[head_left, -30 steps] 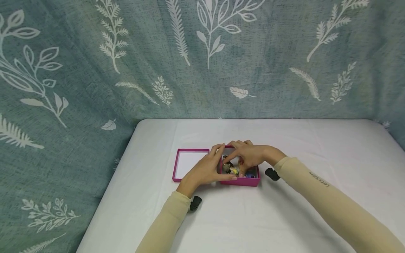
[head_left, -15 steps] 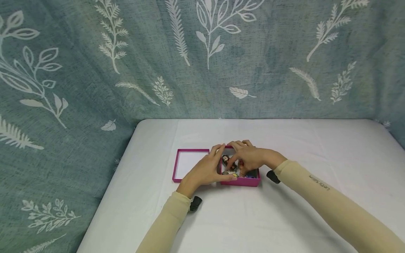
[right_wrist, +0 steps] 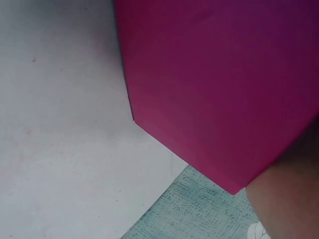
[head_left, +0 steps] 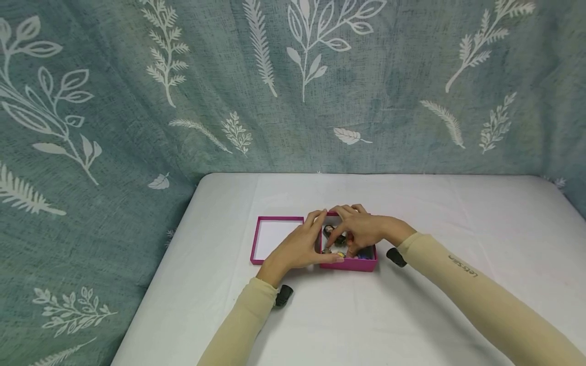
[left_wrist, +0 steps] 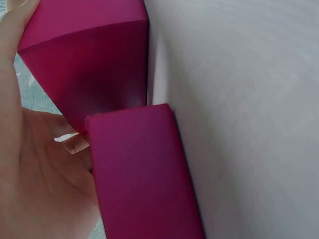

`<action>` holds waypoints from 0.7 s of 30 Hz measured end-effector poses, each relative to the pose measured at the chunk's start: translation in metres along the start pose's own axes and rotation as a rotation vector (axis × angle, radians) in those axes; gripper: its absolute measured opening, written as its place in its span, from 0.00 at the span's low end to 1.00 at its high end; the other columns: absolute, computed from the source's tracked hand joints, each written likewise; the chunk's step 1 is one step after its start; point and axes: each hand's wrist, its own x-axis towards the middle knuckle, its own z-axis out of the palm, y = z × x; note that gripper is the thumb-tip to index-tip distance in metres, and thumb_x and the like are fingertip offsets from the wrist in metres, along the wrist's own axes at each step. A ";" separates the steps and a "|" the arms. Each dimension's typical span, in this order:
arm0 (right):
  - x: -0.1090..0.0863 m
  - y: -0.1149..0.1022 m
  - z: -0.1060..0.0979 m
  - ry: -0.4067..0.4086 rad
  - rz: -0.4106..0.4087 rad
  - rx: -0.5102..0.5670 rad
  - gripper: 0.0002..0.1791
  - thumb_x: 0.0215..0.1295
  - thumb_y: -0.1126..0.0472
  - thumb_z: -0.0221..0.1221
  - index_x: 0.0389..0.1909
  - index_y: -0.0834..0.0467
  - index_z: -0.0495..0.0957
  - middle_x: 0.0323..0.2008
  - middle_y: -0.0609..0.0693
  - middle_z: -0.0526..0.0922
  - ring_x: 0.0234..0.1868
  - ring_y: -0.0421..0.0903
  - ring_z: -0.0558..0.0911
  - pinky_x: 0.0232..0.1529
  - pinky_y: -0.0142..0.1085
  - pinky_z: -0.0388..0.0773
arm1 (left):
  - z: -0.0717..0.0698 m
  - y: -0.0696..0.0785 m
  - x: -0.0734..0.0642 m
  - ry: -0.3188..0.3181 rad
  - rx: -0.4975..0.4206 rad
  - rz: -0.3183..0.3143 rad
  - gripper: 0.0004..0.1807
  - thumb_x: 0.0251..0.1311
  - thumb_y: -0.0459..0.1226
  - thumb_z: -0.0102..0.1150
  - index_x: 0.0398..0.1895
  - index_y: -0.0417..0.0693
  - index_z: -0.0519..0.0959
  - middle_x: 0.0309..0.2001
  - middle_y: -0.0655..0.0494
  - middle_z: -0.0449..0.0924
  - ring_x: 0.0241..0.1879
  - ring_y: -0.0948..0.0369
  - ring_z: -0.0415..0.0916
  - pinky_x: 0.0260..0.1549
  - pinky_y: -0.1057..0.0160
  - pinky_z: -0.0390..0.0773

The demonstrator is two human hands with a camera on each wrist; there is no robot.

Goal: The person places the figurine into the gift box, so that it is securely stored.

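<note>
A magenta box (head_left: 348, 264) stands on the white table with small figurines inside. My left hand (head_left: 299, 244) grips its left end, thumb along the front wall and fingers at the far left corner. In the left wrist view the box (left_wrist: 84, 74) sits between that thumb and fingers. My right hand (head_left: 361, 230) reaches over the box, index finger and thumb down among the contents. Beside the index finger lies a dark-haired figurine (head_left: 328, 231); a yellow piece (head_left: 341, 254) shows near the front wall. I cannot tell whether the right fingers pinch anything. The right wrist view shows the box's outer wall (right_wrist: 214, 89).
Left of the box lies its lid (head_left: 255, 239), white inside with a magenta rim, partly behind the left hand. The white table (head_left: 412, 315) reaches back to a teal leaf-patterned cloth (head_left: 389, 91). Black wrist devices (head_left: 284, 296) sit by both wrists.
My right index finger has drawn inward and down toward the thumb inside the box. The dark-haired figurine shows more plainly at the box's left. The left hand keeps its place.
</note>
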 end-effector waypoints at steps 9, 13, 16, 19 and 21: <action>0.000 0.004 0.000 0.001 -0.006 0.094 0.20 0.48 0.44 0.73 0.45 0.29 0.84 0.65 0.58 0.65 0.70 0.57 0.57 0.65 0.64 0.47 | 0.002 0.000 0.001 0.006 0.003 0.001 0.63 0.50 0.68 0.62 0.80 0.49 0.41 0.77 0.56 0.46 0.49 0.59 0.74 0.53 0.57 0.78; 0.000 0.006 0.001 0.017 -0.019 0.114 0.23 0.47 0.40 0.72 0.48 0.32 0.84 0.65 0.56 0.64 0.62 0.54 0.66 0.64 0.64 0.48 | 0.002 0.000 0.000 0.009 -0.009 -0.005 0.63 0.49 0.69 0.61 0.80 0.51 0.42 0.77 0.56 0.46 0.54 0.57 0.74 0.56 0.55 0.77; -0.002 0.006 0.000 0.038 -0.030 0.117 0.26 0.46 0.38 0.72 0.50 0.34 0.83 0.65 0.54 0.64 0.60 0.54 0.66 0.64 0.63 0.48 | 0.002 0.000 0.000 0.015 -0.012 -0.006 0.64 0.49 0.70 0.61 0.80 0.51 0.41 0.76 0.57 0.47 0.56 0.56 0.73 0.57 0.54 0.77; -0.004 0.006 -0.002 0.070 -0.039 0.103 0.29 0.45 0.36 0.71 0.52 0.36 0.83 0.66 0.54 0.64 0.64 0.57 0.64 0.63 0.63 0.50 | 0.002 0.000 0.000 0.018 -0.013 -0.009 0.64 0.48 0.70 0.61 0.80 0.52 0.41 0.76 0.57 0.46 0.56 0.56 0.73 0.57 0.54 0.76; -0.006 0.005 -0.004 0.092 -0.045 0.102 0.30 0.46 0.36 0.71 0.53 0.38 0.83 0.67 0.55 0.64 0.66 0.59 0.62 0.62 0.63 0.53 | 0.001 0.000 -0.001 0.018 -0.013 -0.011 0.64 0.48 0.70 0.61 0.80 0.53 0.40 0.77 0.58 0.46 0.57 0.57 0.73 0.58 0.54 0.76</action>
